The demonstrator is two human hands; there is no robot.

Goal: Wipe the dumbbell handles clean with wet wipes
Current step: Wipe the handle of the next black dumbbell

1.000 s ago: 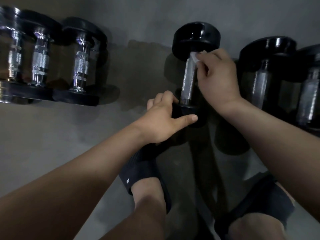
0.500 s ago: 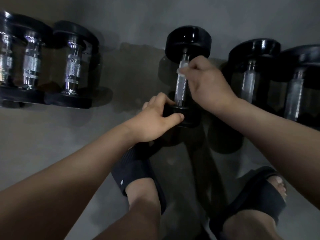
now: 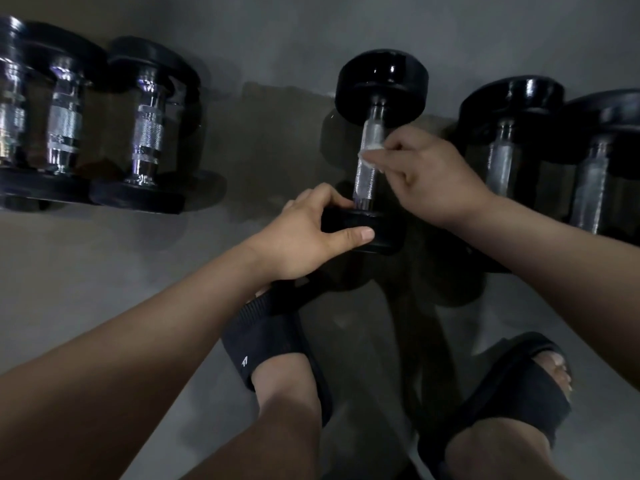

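A black dumbbell lies on the grey floor in the middle of the head view, its knurled metal handle pointing toward me. My left hand grips its near weight plate, thumb along the plate's front. My right hand pinches a small white wet wipe against the middle of the handle. Much of the wipe is hidden by my fingers.
Three chrome-handled dumbbells lie at the far left. Two more black dumbbells lie to the right of the one I hold. My feet in black slide sandals stand just below the dumbbell on the floor.
My right hand slid the wipe from the top of the handle, by the far plate, down to its middle. My left hand kept its grip on the near plate.
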